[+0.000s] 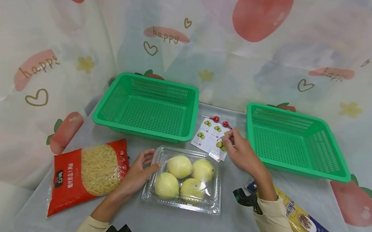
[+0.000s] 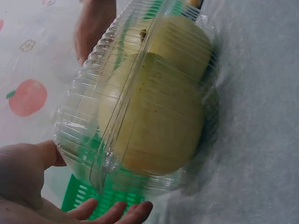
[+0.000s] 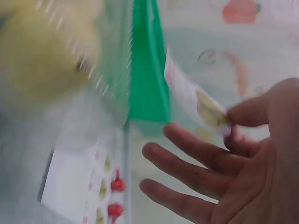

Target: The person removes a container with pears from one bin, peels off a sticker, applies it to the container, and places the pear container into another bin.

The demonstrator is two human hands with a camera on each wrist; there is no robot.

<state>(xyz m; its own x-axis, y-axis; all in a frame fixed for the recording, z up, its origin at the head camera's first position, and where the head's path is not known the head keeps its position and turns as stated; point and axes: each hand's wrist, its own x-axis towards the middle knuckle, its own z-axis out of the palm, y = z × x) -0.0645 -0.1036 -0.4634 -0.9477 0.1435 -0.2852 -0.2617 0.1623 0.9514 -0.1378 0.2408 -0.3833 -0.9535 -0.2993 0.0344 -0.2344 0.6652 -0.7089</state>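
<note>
The person's right hand (image 1: 241, 149) pinched a small printed label (image 3: 201, 105) between thumb and forefinger, above the front right corner of a white sheet of fruit pictures (image 1: 202, 134); its other three fingers were spread and held nothing. Two red ornaments (image 1: 216, 119) lay at the sheet's far edge. From my remote views, I saw the left hand (image 1: 138, 173) at the left side of a clear plastic box (image 1: 180, 205), its thumb touching the edge and its fingers loosely bent, not gripping.

The box sat on the grey table (image 1: 168, 230), its lid down over four pale yellow fruits (image 1: 167, 185). Behind it stood a left green basket (image 1: 144, 132) and a right green basket (image 1: 305, 171); a red noodle bag (image 1: 100, 167) lay to its left, a blue-and-yellow packet (image 1: 309, 228) to its right.

I judged the step in hand to be picking up the label. The next move seemed to call for a light pinch, the label kept flat and the box steady.
</note>
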